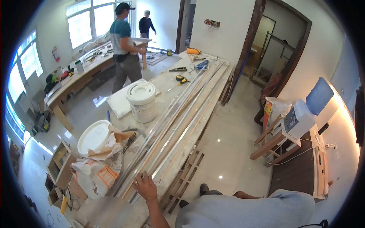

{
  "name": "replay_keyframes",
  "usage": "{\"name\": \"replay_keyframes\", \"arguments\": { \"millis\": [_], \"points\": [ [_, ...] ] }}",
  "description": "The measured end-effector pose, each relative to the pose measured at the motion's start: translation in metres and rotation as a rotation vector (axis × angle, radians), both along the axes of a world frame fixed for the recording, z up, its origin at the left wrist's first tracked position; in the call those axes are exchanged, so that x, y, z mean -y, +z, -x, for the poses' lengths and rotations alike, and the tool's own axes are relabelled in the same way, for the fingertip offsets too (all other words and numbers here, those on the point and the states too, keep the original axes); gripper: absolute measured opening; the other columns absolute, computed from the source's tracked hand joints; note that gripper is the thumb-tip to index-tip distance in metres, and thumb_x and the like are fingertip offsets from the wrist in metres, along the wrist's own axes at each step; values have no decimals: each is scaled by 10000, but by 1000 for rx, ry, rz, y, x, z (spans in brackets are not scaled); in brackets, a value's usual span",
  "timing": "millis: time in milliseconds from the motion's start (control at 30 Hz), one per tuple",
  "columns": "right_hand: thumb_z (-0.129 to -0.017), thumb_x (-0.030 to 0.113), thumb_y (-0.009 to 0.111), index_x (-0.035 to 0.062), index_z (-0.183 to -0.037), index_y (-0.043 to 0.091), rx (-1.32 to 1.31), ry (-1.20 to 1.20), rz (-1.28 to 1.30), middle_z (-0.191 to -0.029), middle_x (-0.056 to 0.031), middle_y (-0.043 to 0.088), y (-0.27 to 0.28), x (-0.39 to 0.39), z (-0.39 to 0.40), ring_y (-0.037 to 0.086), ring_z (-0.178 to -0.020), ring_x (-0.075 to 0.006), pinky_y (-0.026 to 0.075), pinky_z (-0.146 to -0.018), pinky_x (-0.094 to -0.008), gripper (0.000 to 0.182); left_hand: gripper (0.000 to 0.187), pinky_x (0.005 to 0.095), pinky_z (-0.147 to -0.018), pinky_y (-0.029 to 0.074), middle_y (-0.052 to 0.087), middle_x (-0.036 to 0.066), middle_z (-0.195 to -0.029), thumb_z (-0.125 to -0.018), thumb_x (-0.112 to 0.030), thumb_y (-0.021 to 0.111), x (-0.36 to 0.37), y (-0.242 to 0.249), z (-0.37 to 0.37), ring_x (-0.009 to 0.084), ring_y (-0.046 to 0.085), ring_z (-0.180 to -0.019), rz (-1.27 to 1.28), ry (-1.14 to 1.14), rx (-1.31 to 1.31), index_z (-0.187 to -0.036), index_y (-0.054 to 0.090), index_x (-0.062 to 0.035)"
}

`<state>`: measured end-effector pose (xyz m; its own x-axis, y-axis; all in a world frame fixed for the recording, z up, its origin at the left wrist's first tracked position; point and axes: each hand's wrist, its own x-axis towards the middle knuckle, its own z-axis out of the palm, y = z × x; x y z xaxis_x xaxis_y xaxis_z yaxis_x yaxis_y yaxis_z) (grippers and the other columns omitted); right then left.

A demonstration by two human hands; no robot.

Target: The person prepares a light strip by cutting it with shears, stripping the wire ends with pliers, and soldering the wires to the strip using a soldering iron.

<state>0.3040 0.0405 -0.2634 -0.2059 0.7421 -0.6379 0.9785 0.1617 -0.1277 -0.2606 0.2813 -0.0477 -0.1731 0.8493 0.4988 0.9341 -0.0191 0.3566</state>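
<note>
My left hand (145, 187) is over the near end of several long metal strips (167, 146), its fingers bent down around one of them. The strips lie lengthwise along the work table, side by side with thin wooden strips. Only a small part of my right hand (240, 195) shows beyond my grey shirt; its fingers are hidden. Beside the strips, left of my left hand, is a crumpled white and orange bag (95, 178). A lidded white bucket (141, 102) stands farther along the table, with another white lid or bucket top (94, 137) nearer me.
A tape measure (181, 79), pliers (178, 69) and a blue tool (201, 65) lie toward the table's far end. A wooden pallet (186, 178) is beside the table. On the right stands a water dispenser (300, 119). Two people are at the back, one by a second workbench (89, 68).
</note>
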Motion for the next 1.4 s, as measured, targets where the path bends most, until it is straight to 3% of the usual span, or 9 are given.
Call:
{"name": "replay_keyframes", "arguments": {
  "millis": [300,367,633,700,800,833,1000,1167,1400],
  "points": [
    [-1010,247,542,-9,-931,698,-56,-761,303,-929,-193,758,79,-41,31,744,-732,-251,594,-628,-347,310,301,543,-943,425,606,111,-1115,-813,-126,767,0,6,3,346,563,-1116,-24,6,0,-1104,693,-101],
    [-994,223,551,-28,-870,675,-375,-1136,198,-832,-125,737,104,-56,59,727,-672,-218,593,-575,-356,306,267,541,-896,444,618,120,-1060,-796,-116,774,1,9,7,353,568,-1098,68,-17,26,-1049,695,-84],
    [-970,255,604,-12,-922,697,-351,-342,67,-884,-117,750,46,-83,71,725,-683,-192,600,-613,-338,286,203,539,-665,498,620,150,-1002,-813,-135,761,25,66,4,393,639,-817,153,-95,-13,-976,668,-59],
    [-970,288,595,7,-951,708,-325,-890,306,-912,-118,736,98,-103,98,729,-697,-205,589,-624,-348,304,166,494,-663,509,640,144,-929,-816,-137,759,38,56,3,360,658,-811,166,-101,-18,-929,682,-43],
    [-981,372,550,24,-964,730,-512,-473,-115,-865,-149,737,76,-136,104,710,-770,-336,572,-753,-419,392,188,476,-727,527,687,187,-903,-873,-179,686,67,77,-7,385,675,-845,260,-179,154,-946,713,-8],
    [-972,380,562,25,-946,727,-587,-644,-172,-854,-167,731,108,-157,126,685,-803,-390,554,-784,-444,393,270,502,-794,533,712,235,-951,-927,-219,616,81,85,-11,442,673,-884,331,-248,328,-1011,730,10],
    [-1060,429,484,-24,-1001,683,-1202,-926,-187,-971,-157,741,181,-237,188,728,-932,-262,571,-786,-424,498,269,474,-817,544,723,236,-946,-893,-215,627,119,82,-27,413,695,-901,472,-237,577,-1005,753,-5],
    [-1088,457,443,28,-1219,587,-1938,-1177,122,-1056,-131,716,243,-278,204,727,-933,-294,605,-855,-453,471,251,467,-836,551,737,214,-933,-863,-214,673,152,76,-29,389,707,-905,575,-273,587,-1011,763,-32],
    [-1089,401,443,48,-1151,584,-1897,-1415,-167,-975,-145,697,273,-296,161,714,-856,-282,607,-776,-436,385,241,437,-791,574,753,185,-936,-862,-231,713,202,28,4,330,724,-863,530,-317,498,-1012,774,-52]
  ]
}}
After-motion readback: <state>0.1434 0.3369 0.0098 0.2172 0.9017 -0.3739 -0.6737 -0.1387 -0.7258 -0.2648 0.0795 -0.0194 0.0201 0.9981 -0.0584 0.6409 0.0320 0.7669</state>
